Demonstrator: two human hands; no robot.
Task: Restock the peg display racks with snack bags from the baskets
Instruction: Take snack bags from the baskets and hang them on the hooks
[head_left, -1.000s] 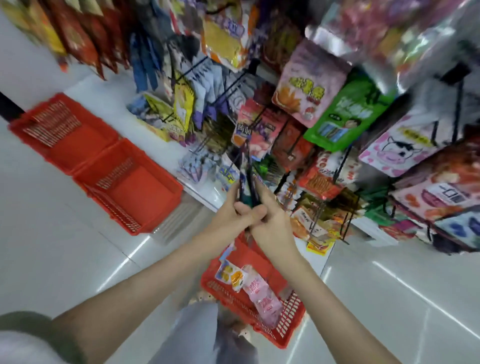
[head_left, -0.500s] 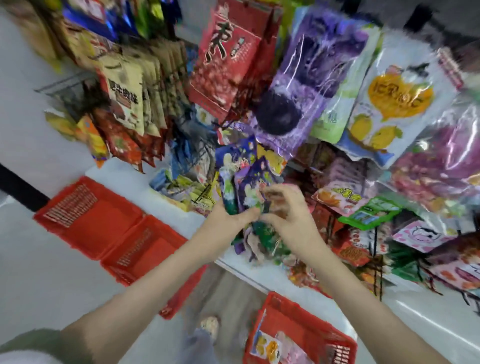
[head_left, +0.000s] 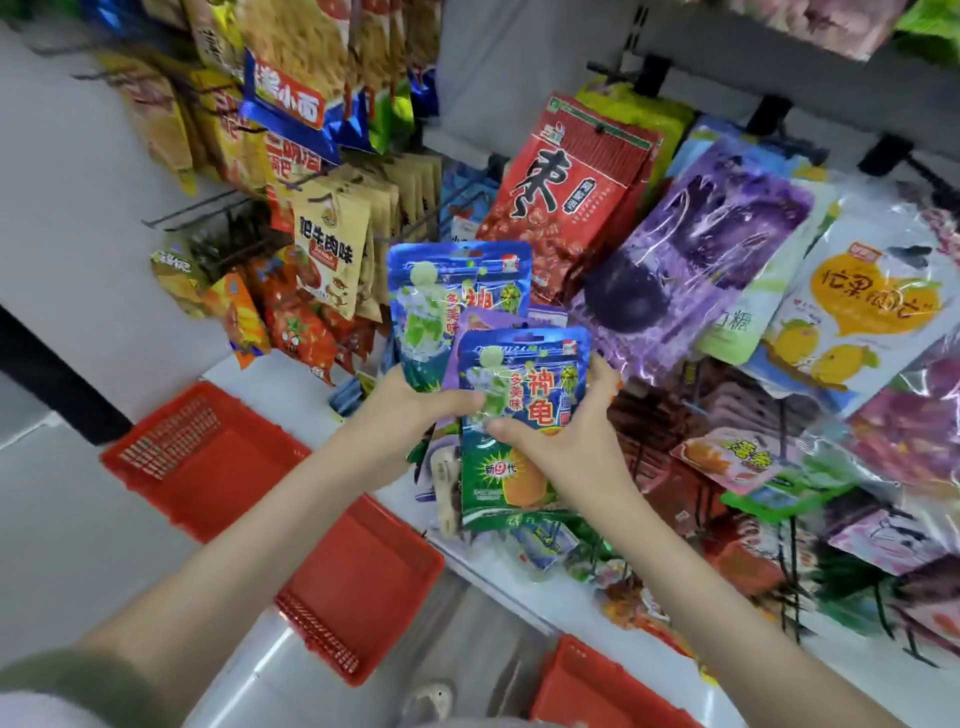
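Both hands hold a fanned stack of blue and green snack bags in front of the peg rack. My left hand (head_left: 410, 410) grips the lower left of the stack, thumb across the front bag (head_left: 524, 395). My right hand (head_left: 566, 441) holds that front bag from the right, thumb on its face. A second identical blue bag (head_left: 457, 291) stands up behind, higher and to the left. A purple bag edge shows between them. Empty black pegs (head_left: 208, 213) stick out at the left of the rack.
Hanging bags crowd the rack: red date bags (head_left: 566, 192), purple bags (head_left: 691, 260), mango bags (head_left: 872, 312), brown beef-flavour bags (head_left: 327, 249). Two empty red baskets (head_left: 208, 457) (head_left: 363, 582) sit on the floor at left; a third red basket (head_left: 587, 686) is below, cut off by the frame.
The view has risen from the baskets to the upper rack. My hands have lifted the bags up and turned them from edge-on to face-on, now fanned apart.
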